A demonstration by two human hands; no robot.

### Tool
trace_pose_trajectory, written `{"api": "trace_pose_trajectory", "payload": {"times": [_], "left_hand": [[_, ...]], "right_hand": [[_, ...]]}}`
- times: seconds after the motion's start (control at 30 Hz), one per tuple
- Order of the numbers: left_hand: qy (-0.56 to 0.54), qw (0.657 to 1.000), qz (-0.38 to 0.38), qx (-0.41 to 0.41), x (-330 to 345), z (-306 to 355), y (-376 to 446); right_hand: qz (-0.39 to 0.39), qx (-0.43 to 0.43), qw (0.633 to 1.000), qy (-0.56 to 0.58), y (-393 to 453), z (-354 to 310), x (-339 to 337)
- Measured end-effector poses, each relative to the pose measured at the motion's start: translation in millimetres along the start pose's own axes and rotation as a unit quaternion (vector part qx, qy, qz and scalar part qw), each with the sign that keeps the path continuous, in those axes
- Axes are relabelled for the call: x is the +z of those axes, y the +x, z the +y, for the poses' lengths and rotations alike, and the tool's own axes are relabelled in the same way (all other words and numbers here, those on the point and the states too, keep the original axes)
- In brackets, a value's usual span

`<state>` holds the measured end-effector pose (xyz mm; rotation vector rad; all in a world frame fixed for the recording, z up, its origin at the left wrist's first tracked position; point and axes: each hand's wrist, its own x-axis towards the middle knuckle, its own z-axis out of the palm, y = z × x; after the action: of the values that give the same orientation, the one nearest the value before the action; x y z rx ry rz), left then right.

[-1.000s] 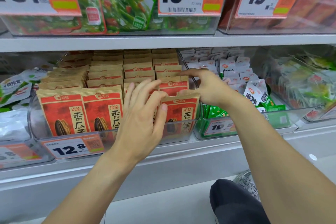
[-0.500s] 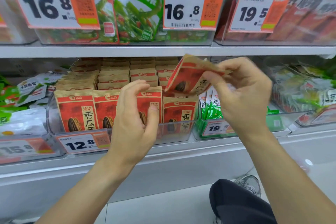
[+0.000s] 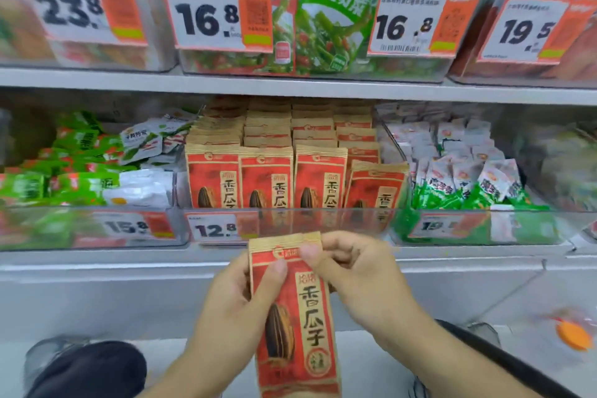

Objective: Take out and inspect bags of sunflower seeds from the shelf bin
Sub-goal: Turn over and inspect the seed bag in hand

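Observation:
One red and tan bag of sunflower seeds [image 3: 295,317] is upright in front of me, below the shelf edge, front side facing me. My left hand [image 3: 232,304] grips its left edge with the thumb on the front. My right hand [image 3: 352,271] pinches its top right corner. The clear shelf bin [image 3: 290,223] behind holds several rows of the same bags [image 3: 268,174]; the front bag of the right row [image 3: 374,184] leans to one side.
Clear bins of green and white snack packs [image 3: 80,184] [image 3: 468,181] flank the seed bin. The upper shelf [image 3: 290,84] carries bins with price tags [image 3: 223,13]. My dark-clothed knees [image 3: 87,368] are low left and right. An orange object [image 3: 573,334] lies at right.
My right hand carried the bag from up by the bin down in front of me. My left hand left the bags in the bin and took hold of the bag's left edge.

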<state>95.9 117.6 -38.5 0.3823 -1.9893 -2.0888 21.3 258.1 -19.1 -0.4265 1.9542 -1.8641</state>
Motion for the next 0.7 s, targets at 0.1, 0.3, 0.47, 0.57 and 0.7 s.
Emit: {"api": "trace_pose_trajectory", "payload": {"times": [0.1,0.3,0.47,0.57,0.7], "left_hand": [[-0.018,0.999,0.031,-0.032,-6.2,-8.0,-0.7],[-0.014,0.998,0.053,-0.034,-13.9,-6.4,-1.5],[-0.071,0.991,0.058,-0.101,-11.5,-10.1,-1.1],[-0.112,0.982,0.068,-0.139,-9.7,-10.9,0.5],[-0.093,0.990,0.032,-0.099,-4.2,-15.1,-1.4]], "right_hand": [[-0.019,0.084,0.995,0.043,4.4,4.0,8.4],[-0.014,0.110,0.991,0.077,11.5,3.6,13.9],[0.019,0.088,0.992,0.091,4.6,7.1,11.5],[0.064,0.070,0.990,0.107,1.1,7.5,5.8],[0.034,0.038,0.997,0.065,-5.6,11.4,-6.5]]}}
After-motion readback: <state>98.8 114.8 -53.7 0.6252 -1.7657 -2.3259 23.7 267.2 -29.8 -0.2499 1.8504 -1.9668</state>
